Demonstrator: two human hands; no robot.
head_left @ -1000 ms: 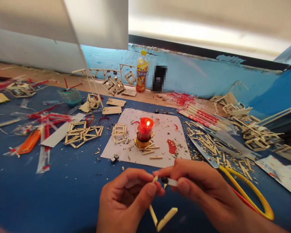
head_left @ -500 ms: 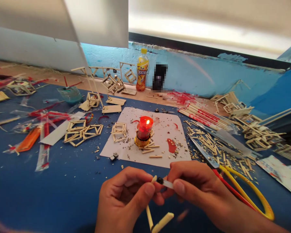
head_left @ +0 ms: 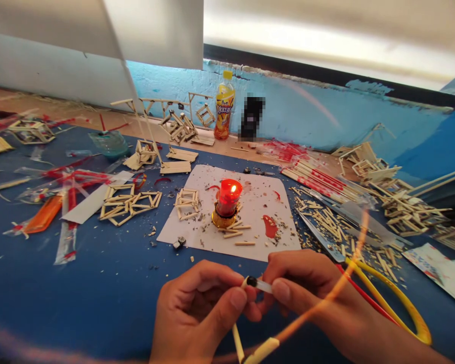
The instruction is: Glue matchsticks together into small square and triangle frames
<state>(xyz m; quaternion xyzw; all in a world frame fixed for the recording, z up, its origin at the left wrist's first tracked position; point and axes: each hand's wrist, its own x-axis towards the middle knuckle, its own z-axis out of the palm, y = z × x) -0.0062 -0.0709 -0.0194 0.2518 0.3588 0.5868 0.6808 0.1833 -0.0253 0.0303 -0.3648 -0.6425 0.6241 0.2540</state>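
Low in the centre, my left hand (head_left: 200,308) pinches a thin wooden stick (head_left: 238,343) between thumb and fingers. Below it, a second wooden stick (head_left: 263,351) meets the first at an angle. My right hand (head_left: 307,288) grips a short, translucent white glue stick (head_left: 264,286), its blackened tip pressed against the wood end at my left fingertips. Just beyond both hands, a lit red candle (head_left: 227,202) in a gold base stands on a white paper sheet (head_left: 208,240). A small square stick frame (head_left: 187,204) and several loose sticks lie around the candle.
Scissors (head_left: 413,316) with yellow and red handles lie right of my right hand, near scattered cut sticks (head_left: 328,222). Stick frames (head_left: 127,203) and plastic wrappers (head_left: 70,217) lie left. A drink bottle (head_left: 224,108) stands at the back by the wall.
The glue stick's black tip has come onto the wood end, where a small gap showed before. Both hands have shifted slightly right, and the view has tilted a little.
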